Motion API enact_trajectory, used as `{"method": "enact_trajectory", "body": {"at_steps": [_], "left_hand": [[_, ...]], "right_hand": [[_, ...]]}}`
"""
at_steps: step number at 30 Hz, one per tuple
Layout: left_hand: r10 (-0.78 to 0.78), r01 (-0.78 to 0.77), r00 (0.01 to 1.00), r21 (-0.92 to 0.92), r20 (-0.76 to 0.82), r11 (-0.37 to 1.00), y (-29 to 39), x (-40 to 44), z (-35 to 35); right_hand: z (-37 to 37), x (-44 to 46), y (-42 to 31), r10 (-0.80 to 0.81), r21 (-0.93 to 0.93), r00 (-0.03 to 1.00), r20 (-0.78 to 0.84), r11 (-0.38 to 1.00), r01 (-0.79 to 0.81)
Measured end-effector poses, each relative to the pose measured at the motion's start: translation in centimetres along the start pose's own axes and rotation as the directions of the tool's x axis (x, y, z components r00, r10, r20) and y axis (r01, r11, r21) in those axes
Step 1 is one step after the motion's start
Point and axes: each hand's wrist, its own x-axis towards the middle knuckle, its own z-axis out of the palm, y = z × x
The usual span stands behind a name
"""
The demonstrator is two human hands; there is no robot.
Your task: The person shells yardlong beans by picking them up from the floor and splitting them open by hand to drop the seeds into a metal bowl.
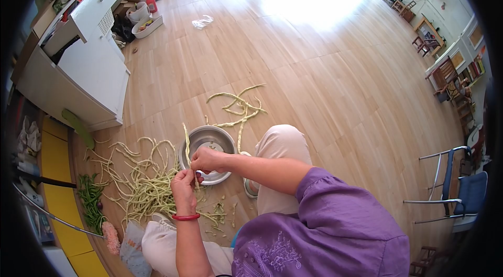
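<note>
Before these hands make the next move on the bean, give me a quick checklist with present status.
1. Bean in hand: ok, the left hand and right hand are both on it.
2. Metal bowl close by: ok, the right hand overlaps it in this view.
3. Supply: ok, a pile of beans lies left of the bowl.
4. Floor free of scraps: not ok, green bits lie near the bowl.
5. Exact pinch point: cannot tell, the hands cover it.
</note>
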Motion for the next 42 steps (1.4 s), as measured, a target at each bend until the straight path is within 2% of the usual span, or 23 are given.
{"method": "enact_trajectory", "body": {"at_steps": [4,7,10,14,19,22,28,34,37,42], "left_hand": [[-0.094,0.104,0.993,-0.178,0.065,0.979,0.8,-0.1,0.4],[-0.121,0.140,0.984,-0.145,0.133,0.979,0.9,0.0,0.1],[-0.103,0.146,0.961,-0.155,0.256,0.977,0.7,0.8,-0.3],[-0.157,0.181,0.968,-0.111,0.197,0.977,1.1,0.6,0.0],[-0.159,0.187,0.959,-0.103,0.236,0.977,0.6,1.2,-0.8],[-0.159,0.176,0.971,-0.083,0.180,0.981,1.0,1.1,-0.3],[0.086,-0.091,0.995,0.134,0.041,0.987,-0.6,2.5,-0.3],[0.044,-0.072,0.990,0.212,0.134,0.975,0.4,1.9,0.5],[0.044,-0.070,0.982,0.140,0.183,0.988,0.4,1.9,0.4],[0.050,-0.076,0.990,0.200,0.134,0.977,0.2,2.2,0.0]], "right_hand": [[0.1,0.3,0.1,-0.083,-0.099,0.995,-0.057,0.992,0.077],[-0.1,-0.5,-0.6,-0.066,-0.201,0.998,-0.021,0.978,0.061],[-0.3,-0.2,-0.3,0.002,-0.068,0.998,0.064,0.998,0.002],[-0.7,0.0,0.0,0.032,0.089,0.999,0.020,0.995,-0.034],[-0.6,0.3,-0.1,0.053,0.047,0.996,-0.077,0.998,-0.049],[-0.6,-0.4,-1.0,0.048,0.014,0.991,-0.128,0.999,-0.047],[-0.7,-0.3,-0.9,-0.010,-0.043,0.981,-0.191,0.999,0.002],[-1.3,0.4,-0.5,-0.061,0.089,0.971,-0.232,0.992,0.084],[-1.4,0.2,-0.7,-0.044,0.111,0.978,-0.205,0.991,0.068],[-1.1,-0.7,-1.6,-0.025,0.038,0.988,-0.151,0.999,0.031]]}}
